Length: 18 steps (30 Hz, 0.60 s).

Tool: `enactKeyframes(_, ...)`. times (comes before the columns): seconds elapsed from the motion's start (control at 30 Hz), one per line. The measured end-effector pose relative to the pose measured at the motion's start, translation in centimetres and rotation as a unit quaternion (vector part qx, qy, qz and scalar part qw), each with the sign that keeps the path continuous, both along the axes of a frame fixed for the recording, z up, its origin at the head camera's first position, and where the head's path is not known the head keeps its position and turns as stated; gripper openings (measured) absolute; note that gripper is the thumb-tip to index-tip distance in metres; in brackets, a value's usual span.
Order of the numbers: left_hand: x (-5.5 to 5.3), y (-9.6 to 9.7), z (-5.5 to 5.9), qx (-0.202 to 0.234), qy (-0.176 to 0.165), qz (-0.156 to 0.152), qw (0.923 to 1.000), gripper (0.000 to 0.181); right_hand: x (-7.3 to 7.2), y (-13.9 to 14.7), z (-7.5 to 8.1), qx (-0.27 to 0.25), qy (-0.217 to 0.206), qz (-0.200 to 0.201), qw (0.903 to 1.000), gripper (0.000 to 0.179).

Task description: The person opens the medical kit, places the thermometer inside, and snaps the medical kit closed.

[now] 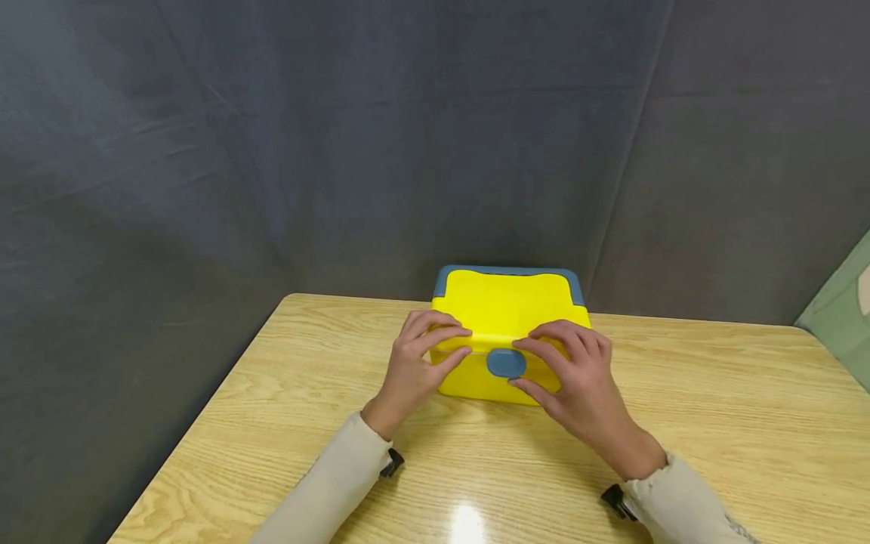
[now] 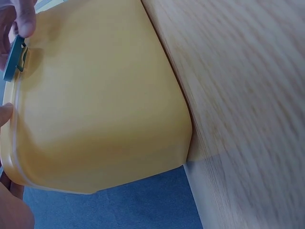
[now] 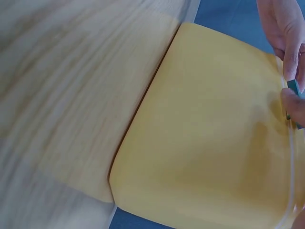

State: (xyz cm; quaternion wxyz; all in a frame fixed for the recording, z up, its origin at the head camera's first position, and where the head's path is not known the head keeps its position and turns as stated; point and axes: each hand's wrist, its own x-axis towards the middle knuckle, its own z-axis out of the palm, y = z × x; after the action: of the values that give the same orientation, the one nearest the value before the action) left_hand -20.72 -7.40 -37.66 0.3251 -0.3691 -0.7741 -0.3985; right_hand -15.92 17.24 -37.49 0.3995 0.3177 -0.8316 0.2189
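Note:
A yellow box (image 1: 511, 298) with a lid, a blue handle (image 1: 506, 270) folded along its back edge and a blue latch (image 1: 506, 363) at the front stands on the table. My left hand (image 1: 423, 355) holds the lid's front edge left of the latch, thumb below and fingers on top; its thumb (image 2: 5, 114) lies at the pale seam under the lid. At the latch, my right hand (image 1: 578, 370) pinches with thumb below and index finger above. In the left wrist view the latch (image 2: 15, 58) stands out from the front wall.
The wooden table (image 1: 285, 378) carries the box near its back edge. Behind hangs a dark grey curtain (image 1: 435, 151). A pale green cloth or panel (image 1: 836, 317) is at the far right. Black wrist straps (image 1: 392, 462) show at both sleeves.

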Motion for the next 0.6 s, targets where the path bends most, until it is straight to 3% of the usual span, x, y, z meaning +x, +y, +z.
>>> enactKeyframes(0.37,-0.12,-0.15,-0.08,-0.002,0.008,-0.004,1.0000,0.024,0.39,-0.79,-0.05,0.018,0.043,0.005,0.9989,0.052)
enactKeyframes(0.6,-0.18,-0.20,-0.08,-0.006,0.007,-0.005,1.0000,0.024,0.43,-0.91,-0.11,0.022,0.041,0.006,0.9989,0.050)
